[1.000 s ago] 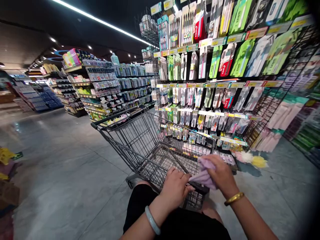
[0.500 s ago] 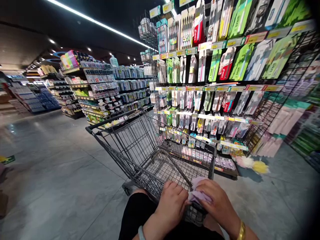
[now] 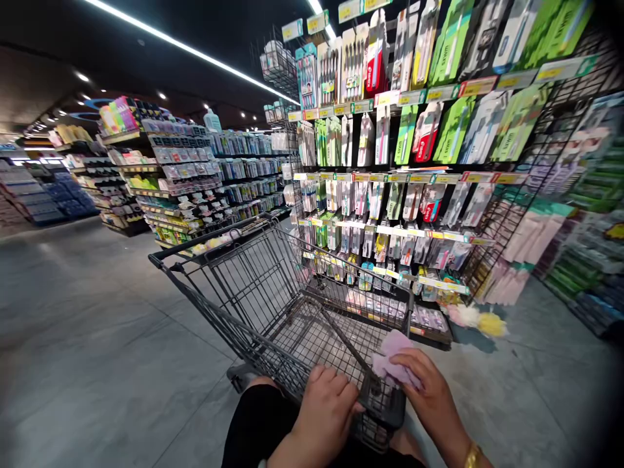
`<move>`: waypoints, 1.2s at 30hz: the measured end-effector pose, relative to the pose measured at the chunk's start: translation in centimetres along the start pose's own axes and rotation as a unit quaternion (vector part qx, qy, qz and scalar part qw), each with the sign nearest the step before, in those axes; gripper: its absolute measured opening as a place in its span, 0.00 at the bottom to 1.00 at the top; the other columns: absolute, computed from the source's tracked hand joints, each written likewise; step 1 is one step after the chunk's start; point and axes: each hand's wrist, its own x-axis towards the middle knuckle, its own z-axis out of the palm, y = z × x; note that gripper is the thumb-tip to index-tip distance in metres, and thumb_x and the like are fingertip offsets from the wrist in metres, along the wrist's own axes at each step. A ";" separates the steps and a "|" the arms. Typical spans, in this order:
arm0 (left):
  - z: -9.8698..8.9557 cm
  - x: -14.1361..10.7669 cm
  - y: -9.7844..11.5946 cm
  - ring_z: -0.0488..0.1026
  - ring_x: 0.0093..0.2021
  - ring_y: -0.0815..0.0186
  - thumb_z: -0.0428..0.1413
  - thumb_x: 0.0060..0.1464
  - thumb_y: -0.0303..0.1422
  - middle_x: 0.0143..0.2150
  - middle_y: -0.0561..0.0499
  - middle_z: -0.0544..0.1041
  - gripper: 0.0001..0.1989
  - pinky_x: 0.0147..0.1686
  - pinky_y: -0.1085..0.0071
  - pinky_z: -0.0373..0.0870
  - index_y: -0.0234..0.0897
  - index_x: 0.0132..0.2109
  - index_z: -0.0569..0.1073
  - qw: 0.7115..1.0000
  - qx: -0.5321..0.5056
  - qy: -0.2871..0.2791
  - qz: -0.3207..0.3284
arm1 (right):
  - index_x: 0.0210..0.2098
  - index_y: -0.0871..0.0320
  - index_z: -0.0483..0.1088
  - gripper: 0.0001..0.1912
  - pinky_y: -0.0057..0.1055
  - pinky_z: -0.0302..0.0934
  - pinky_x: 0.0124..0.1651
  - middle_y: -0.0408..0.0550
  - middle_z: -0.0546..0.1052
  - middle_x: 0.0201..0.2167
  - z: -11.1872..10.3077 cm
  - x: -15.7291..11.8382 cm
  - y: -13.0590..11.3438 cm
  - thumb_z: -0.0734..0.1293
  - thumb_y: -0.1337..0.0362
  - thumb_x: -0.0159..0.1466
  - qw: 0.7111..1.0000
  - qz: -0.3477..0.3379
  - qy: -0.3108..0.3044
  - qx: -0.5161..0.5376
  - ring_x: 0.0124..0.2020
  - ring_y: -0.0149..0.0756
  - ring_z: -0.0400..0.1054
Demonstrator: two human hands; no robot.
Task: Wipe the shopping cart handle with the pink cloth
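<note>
My right hand pinches a crumpled light purple cloth at the near right corner of a dark wire shopping cart. The cloth lies against the cart's rim there. My left hand is closed over the cart's near top rail, its fingers curled round it and a little left of the cloth. Inside the cart the mesh floor shows, with a dark bar running across it.
A tall rack of packaged toothbrushes stands just beyond the cart. Further shelves of goods stand at the left, and pale packs hang at the right. Fluffy white and yellow bath puffs hang low by the rack.
My right hand has moved the cloth up and away from my left hand to the corner of the rim. The left hand stays on the rail. The view has shifted slightly.
</note>
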 end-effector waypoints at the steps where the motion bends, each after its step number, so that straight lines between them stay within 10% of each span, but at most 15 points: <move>1: 0.0 -0.1 0.0 0.63 0.38 0.62 0.53 0.62 0.36 0.35 0.53 0.72 0.06 0.45 0.61 0.54 0.41 0.37 0.68 1.000 0.000 0.000 0.000 | 0.42 0.52 0.76 0.12 0.40 0.66 0.52 0.50 0.76 0.45 0.0 0.4 0.5 0.63 0.67 0.61 1.000 -0.002 0.005 0.000 0.49 0.43 0.70; 7: 0.0 0.9 0.0 0.63 0.36 0.62 0.53 0.62 0.33 0.33 0.53 0.72 0.05 0.42 0.62 0.55 0.40 0.35 0.67 1.000 0.003 0.002 0.016 | 0.38 0.56 0.77 0.10 0.48 0.61 0.57 0.54 0.75 0.47 0.0 5.2 2.0 0.63 0.65 0.61 0.996 0.027 0.051 -0.067 0.52 0.46 0.68; 13: -0.2 1.2 -0.2 0.65 0.35 0.62 0.54 0.60 0.31 0.33 0.53 0.73 0.04 0.41 0.62 0.56 0.41 0.35 0.68 0.999 -0.002 0.032 0.044 | 0.47 0.52 0.74 0.19 0.47 0.57 0.62 0.52 0.69 0.58 -0.4 3.2 -0.9 0.72 0.59 0.56 0.990 0.056 -0.021 -0.124 0.60 0.49 0.61; 21: -0.2 1.9 0.3 0.66 0.35 0.63 0.54 0.62 0.35 0.32 0.53 0.73 0.06 0.39 0.63 0.56 0.41 0.35 0.69 0.999 0.029 0.014 0.033 | 0.39 0.58 0.74 0.10 0.39 0.60 0.53 0.52 0.75 0.43 -1.5 7.9 3.5 0.63 0.62 0.62 0.985 0.094 0.021 -0.144 0.47 0.42 0.67; 29: 0.0 1.7 -0.6 0.65 0.36 0.63 0.54 0.63 0.37 0.32 0.52 0.72 0.08 0.41 0.63 0.56 0.39 0.35 0.70 0.999 0.025 0.010 0.026 | 0.39 0.52 0.73 0.12 0.35 0.58 0.49 0.47 0.76 0.43 -1.9 3.1 -3.0 0.62 0.70 0.58 0.979 0.067 -0.116 -0.152 0.44 0.41 0.66; 36: -0.5 2.3 -1.2 0.66 0.35 0.64 0.55 0.62 0.36 0.33 0.52 0.73 0.08 0.40 0.63 0.56 0.39 0.34 0.70 0.999 0.037 0.002 0.021 | 0.38 0.55 0.73 0.09 0.33 0.58 0.47 0.48 0.75 0.39 -0.7 6.3 -0.6 0.62 0.67 0.61 0.976 0.100 -0.076 -0.177 0.43 0.40 0.68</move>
